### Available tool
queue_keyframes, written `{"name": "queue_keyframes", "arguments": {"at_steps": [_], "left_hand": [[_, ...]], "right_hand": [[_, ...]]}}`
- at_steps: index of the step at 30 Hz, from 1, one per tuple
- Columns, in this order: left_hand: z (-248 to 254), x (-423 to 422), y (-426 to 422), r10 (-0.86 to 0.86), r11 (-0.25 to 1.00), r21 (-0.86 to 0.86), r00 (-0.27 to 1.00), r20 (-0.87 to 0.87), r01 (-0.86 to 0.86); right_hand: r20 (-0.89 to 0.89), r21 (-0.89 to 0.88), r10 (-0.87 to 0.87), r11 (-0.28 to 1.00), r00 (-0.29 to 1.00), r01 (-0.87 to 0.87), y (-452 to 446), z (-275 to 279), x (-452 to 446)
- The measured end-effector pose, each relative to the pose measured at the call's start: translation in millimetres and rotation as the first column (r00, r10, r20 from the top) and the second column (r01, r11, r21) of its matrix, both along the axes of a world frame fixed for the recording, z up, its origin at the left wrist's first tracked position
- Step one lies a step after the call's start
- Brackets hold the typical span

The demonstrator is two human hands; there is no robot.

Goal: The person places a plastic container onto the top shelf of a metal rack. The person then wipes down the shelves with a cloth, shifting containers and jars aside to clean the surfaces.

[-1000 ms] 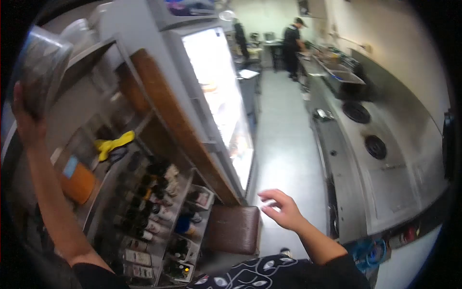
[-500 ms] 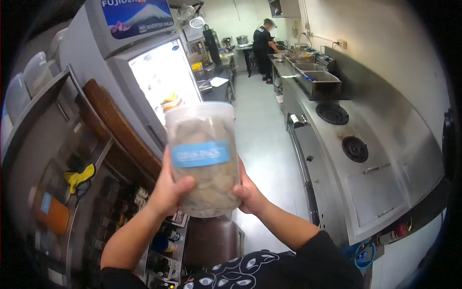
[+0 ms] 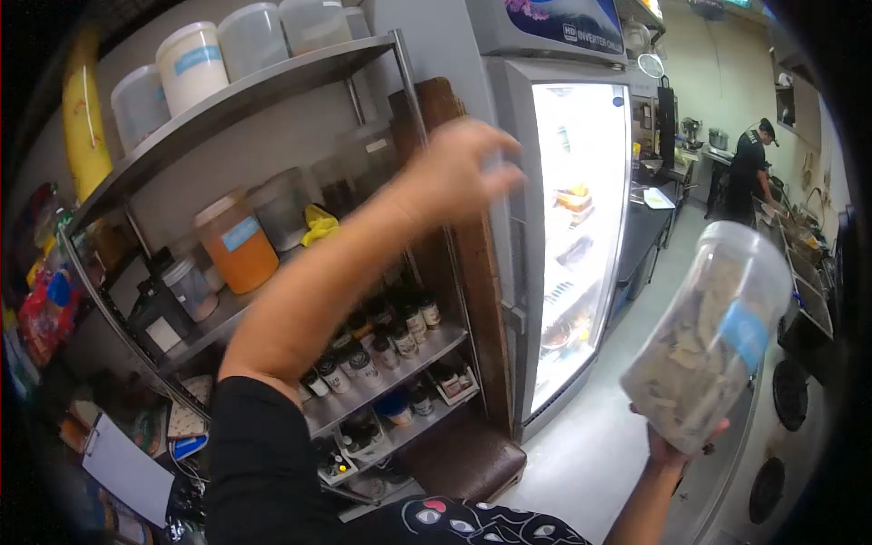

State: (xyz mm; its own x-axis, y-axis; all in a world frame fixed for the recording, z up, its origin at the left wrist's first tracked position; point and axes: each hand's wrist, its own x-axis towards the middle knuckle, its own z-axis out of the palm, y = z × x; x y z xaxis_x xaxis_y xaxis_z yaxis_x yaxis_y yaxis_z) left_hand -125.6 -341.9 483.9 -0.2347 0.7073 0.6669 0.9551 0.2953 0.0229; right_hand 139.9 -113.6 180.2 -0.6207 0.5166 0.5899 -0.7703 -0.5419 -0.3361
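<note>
My right hand (image 3: pixel 670 445) supports a clear plastic jar (image 3: pixel 695 350) from underneath, at the right of the view. The jar leans to one side and has a whitish lid and a blue label I cannot read. Flat, greyish-brown pieces like dried leaves fill much of it. My left hand (image 3: pixel 472 168) is raised off the jar, between the metal shelf rack (image 3: pixel 263 86) and the lit glass-door chiller (image 3: pixel 581 245). It is slightly blurred, with thumb and fingers apart and nothing visible between them.
Lidded tubs (image 3: pixel 195 64) line the top shelf; an orange-filled container (image 3: pixel 238 241) stands below. Small spice bottles (image 3: pixel 363 368) fill a lower shelf above a brown padded stool (image 3: pixel 468 459). Burners (image 3: pixel 788 395) are at far right. Another person (image 3: pixel 749 163) stands at the far counter.
My left hand has let go of the jar and lifted toward the shelf rack. The jar, now in my right hand alone, is tilted. My view has turned left.
</note>
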Motion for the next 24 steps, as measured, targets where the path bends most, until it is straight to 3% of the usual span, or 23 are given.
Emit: {"name": "queue_keyframes", "arguments": {"at_steps": [2, 5, 7, 8, 10, 12, 14, 15, 21, 24], "left_hand": [[51, -39, -37, 0.178, 0.984, 0.084, 0.922, -0.343, -0.159], [115, -92, -96, 0.479, 0.877, 0.245, 0.778, -0.406, -0.412], [152, -114, -131, 0.619, 0.786, 0.317, 0.67, -0.409, -0.531], [166, -125, -144, 0.68, 0.733, 0.358, 0.602, -0.418, -0.579], [181, -129, -159, 0.752, 0.656, 0.394, 0.513, -0.413, -0.644], [194, -140, -167, 0.786, 0.611, 0.357, 0.49, -0.376, -0.707], [210, -160, -175, 0.799, 0.593, 0.254, 0.517, -0.308, -0.764], [213, -169, -178, 0.753, 0.653, 0.247, 0.578, -0.314, -0.716], [222, -174, -208, 0.742, 0.666, 0.223, 0.604, -0.29, -0.712], [222, -173, -236, 0.756, 0.638, 0.324, 0.487, -0.438, -0.699]], "right_hand": [[-0.06, -0.003, -0.062, 0.998, 0.996, 0.062, 0, 24, -5], [-0.114, -0.14, -0.211, 0.971, 0.971, 0.195, -4, 59, -20], [-0.053, 0.007, -0.44, 0.898, 0.897, 0.441, 6, 82, -40], [-0.022, 0.212, -0.614, 0.769, 0.789, 0.604, 21, 92, -52], [-0.109, 0.186, -0.577, 0.788, 0.81, 0.586, 17, 135, -79], [-0.236, 0.066, -0.433, 0.886, 0.87, 0.459, 1, 189, -115], [-0.293, 0.265, -0.428, 0.823, 0.855, 0.502, -20, 239, -152], [-0.332, 0.374, -0.353, 0.802, 0.875, 0.466, -38, 262, -171], [-0.435, 0.405, -0.529, 0.608, 0.728, 0.683, -109, 375, -282], [-0.457, 0.424, -0.555, 0.551, 0.695, 0.719, -133, 421, -331]]}}
